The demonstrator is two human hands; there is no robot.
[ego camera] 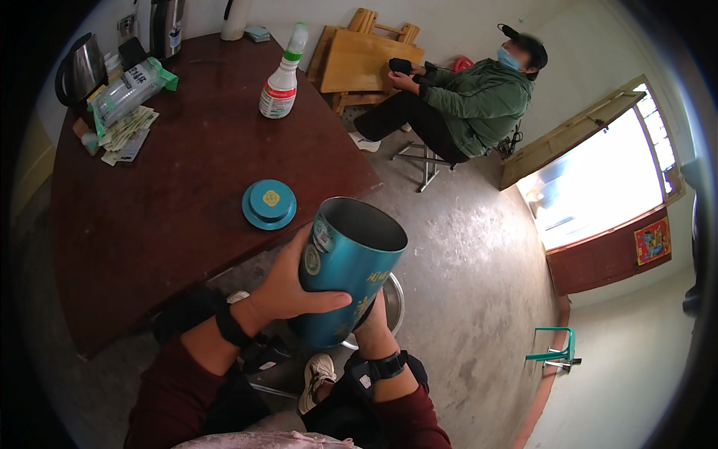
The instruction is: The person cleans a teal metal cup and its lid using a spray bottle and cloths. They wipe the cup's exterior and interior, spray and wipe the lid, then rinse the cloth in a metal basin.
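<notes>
A tall blue metal canister (336,280) with gold decoration and stickers is tilted before me, its open mouth facing up and to the right. The bare grey inner wall shows, but its bottom is out of sight. My left hand (286,283) wraps its left side, thumb across the front. Low on the right side, my right hand (373,322) is against the canister, most of its fingers hidden. A round blue lid (269,219) with a yellow emblem lies on the dark red-brown table (185,207), near its front edge.
A white plastic bottle (279,92) stands on the table. Far left are an electric kettle (84,70), packaged clear cups (126,92) and paper notes (132,129). Below the canister, a metal basin (397,306) rests on the floor. A seated person (477,106) holds a dark object.
</notes>
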